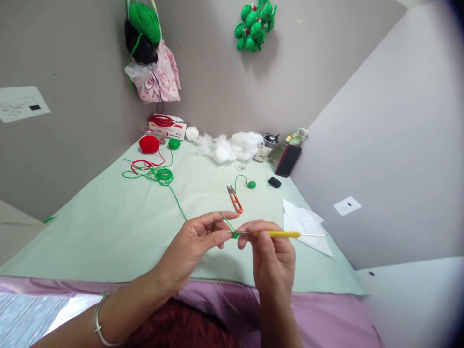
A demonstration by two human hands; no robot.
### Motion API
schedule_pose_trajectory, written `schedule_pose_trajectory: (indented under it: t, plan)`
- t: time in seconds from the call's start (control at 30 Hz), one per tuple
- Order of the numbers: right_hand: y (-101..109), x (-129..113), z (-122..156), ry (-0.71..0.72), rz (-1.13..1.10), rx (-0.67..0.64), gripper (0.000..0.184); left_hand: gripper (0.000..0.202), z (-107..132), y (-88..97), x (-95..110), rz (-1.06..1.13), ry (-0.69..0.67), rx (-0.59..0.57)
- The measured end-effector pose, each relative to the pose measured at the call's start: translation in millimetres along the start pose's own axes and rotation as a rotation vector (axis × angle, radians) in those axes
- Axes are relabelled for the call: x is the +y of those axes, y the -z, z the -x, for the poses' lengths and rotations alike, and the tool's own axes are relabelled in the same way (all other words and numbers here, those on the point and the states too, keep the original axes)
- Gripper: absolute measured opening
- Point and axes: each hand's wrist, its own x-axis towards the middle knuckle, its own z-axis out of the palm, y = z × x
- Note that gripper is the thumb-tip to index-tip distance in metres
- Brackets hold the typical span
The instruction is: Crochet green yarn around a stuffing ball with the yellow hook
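My right hand [271,246] grips a crochet hook [279,234] with a yellow handle, its thin metal tip pointing left. At that tip sits a small piece of green crochet [235,235], pinched between the thumb and fingers of my left hand [203,237]. Green yarn [227,221] loops over my raised left index finger and runs down to the work. A longer strand trails from the left hand to a loose tangle of green yarn [163,176] on the table. Just beyond my fingers lie orange-handled thread snips [235,199], blades pointing away.
Along the table's [119,241] back stand white stuffing [232,147], a pen cup [264,150] and a phone [288,161]. A red yarn ball [149,144] lies left; white paper [304,224] lies right. Yarn and a bag [163,75] hang on the wall, as do green crocheted pieces [255,29].
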Motion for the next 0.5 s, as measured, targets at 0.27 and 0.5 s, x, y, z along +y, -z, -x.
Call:
schedule_pose_trajectory:
  t: [0.27, 0.5]
  plan:
    - [4.0, 5.3, 12.5, 0.563, 0.672, -0.149, 0.037, 0.037, 2.3, 1.4, -4.1, -0.078, -0.112, 0.097]
    - [1.3, 9.9, 12.3, 0.454, 0.615, -0.015, 0.035, 0.043, -1.5, -2.0, -3.4, 0.290, 0.175, -0.062]
